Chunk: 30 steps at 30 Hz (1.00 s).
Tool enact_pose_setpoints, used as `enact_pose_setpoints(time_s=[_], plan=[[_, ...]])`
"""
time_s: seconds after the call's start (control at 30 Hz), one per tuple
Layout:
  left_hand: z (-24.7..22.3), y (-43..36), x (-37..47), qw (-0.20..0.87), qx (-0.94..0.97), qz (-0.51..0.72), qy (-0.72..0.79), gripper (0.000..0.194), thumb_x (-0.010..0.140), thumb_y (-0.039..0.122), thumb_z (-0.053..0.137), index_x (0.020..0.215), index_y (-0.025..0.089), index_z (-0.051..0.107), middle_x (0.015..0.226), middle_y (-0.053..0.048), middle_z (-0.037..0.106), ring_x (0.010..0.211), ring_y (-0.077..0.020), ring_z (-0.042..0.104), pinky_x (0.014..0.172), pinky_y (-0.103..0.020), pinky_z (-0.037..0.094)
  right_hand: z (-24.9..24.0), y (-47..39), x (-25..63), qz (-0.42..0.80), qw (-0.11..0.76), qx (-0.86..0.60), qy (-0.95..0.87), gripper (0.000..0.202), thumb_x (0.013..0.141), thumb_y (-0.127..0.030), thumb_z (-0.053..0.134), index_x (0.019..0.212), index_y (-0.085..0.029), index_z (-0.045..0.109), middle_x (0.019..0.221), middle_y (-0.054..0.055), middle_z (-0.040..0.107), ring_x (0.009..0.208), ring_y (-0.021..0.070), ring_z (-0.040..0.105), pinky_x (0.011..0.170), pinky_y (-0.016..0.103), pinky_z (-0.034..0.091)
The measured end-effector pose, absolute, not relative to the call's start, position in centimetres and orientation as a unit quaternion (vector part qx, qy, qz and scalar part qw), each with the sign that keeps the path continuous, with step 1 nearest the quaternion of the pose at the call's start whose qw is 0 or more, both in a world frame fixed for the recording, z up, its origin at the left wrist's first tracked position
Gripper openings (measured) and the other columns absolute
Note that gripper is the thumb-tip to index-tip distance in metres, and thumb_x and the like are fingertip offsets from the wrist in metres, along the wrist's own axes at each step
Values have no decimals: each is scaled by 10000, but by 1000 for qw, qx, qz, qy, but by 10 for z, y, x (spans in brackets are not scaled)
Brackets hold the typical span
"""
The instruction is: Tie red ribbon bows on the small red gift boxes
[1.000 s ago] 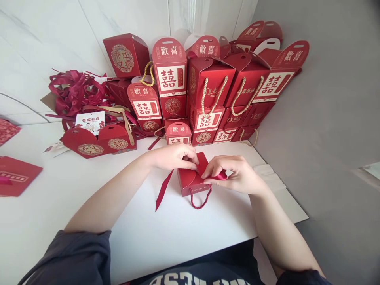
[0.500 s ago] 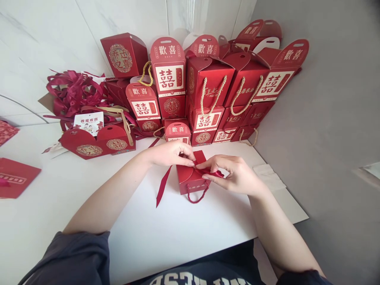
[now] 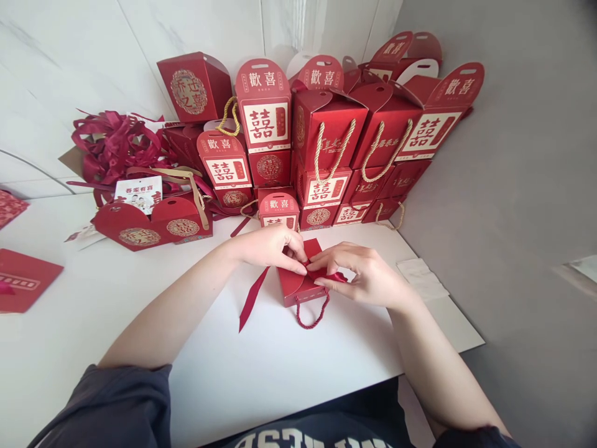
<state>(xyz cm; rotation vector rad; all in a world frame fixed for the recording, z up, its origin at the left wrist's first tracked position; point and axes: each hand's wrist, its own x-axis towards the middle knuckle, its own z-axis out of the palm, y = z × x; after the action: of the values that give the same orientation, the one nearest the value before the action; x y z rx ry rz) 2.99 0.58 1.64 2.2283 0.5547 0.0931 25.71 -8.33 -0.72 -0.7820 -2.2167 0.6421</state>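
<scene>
A small red gift box (image 3: 295, 287) stands on the white table in front of me, a dark red rope handle (image 3: 313, 325) hanging from its near side. Over its top, my left hand (image 3: 275, 249) pinches a dark red satin ribbon (image 3: 253, 300), whose loose tail trails onto the table at the left. My right hand (image 3: 357, 274) closes on the same ribbon from the right, where a folded part pokes out between thumb and fingers. The fingertips of both hands meet near the middle of the lid. They partly hide the crossing of the ribbon.
Stacked red gift boxes (image 3: 329, 134) line the back wall. At the left, a heap of ribbons (image 3: 114, 146) lies behind an open red box (image 3: 140, 231). A flat red packet (image 3: 28, 280) is at the left edge. Pale sheets (image 3: 422, 277) lie by the grey wall.
Both hands stay at the box top with fingers slightly shifted. The ribbon's left tail has slid a little left and nearer me, and the rope handle has dropped lower.
</scene>
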Motion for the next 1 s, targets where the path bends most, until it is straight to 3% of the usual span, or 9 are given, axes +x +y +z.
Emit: enact_pose_setpoints(time_s=[0.17,0.27,0.43,0.67,0.87,1.0], plan=[[18,-2,33,374,894,48,244,179,787,349,724,828,181,770,826,-23,701,754,-131,604,682,-232,437,-5,-82,257,304,341,-301,-837,153,878,-326,684,832,-217,587,967,44,725,869,201,668,815,345,508],[23,-13,37,363,896,45,252,141,793,310,705,827,188,767,828,-10,691,734,-123,603,659,-229,431,-8,-77,254,339,380,-342,-790,107,942,-310,589,908,-211,611,936,37,696,851,178,651,804,314,504],[30,-42,42,286,898,87,322,81,770,201,663,771,203,744,829,23,685,724,-113,602,660,-232,430,-18,-68,248,309,373,-361,-797,117,959,-190,525,987,-224,634,955,25,675,882,167,621,806,302,488],[19,-66,46,141,878,188,417,86,787,130,581,720,172,614,760,31,587,603,-89,543,594,-232,428,-23,-66,246,254,360,-329,-835,118,920,-154,587,962,-215,679,893,33,681,870,189,578,807,331,477],[-6,-65,42,45,891,286,350,136,844,125,558,714,162,563,781,19,587,599,-76,529,583,-205,448,-26,-63,247,259,379,-322,-828,111,927,-192,602,963,-233,699,900,25,695,844,180,585,792,325,482],[-13,-62,38,37,889,330,315,136,813,98,594,698,161,559,745,27,594,595,-66,531,571,-184,442,-26,-65,245,227,386,-327,-832,91,894,-152,599,905,-207,671,854,33,677,798,178,583,742,316,481]])
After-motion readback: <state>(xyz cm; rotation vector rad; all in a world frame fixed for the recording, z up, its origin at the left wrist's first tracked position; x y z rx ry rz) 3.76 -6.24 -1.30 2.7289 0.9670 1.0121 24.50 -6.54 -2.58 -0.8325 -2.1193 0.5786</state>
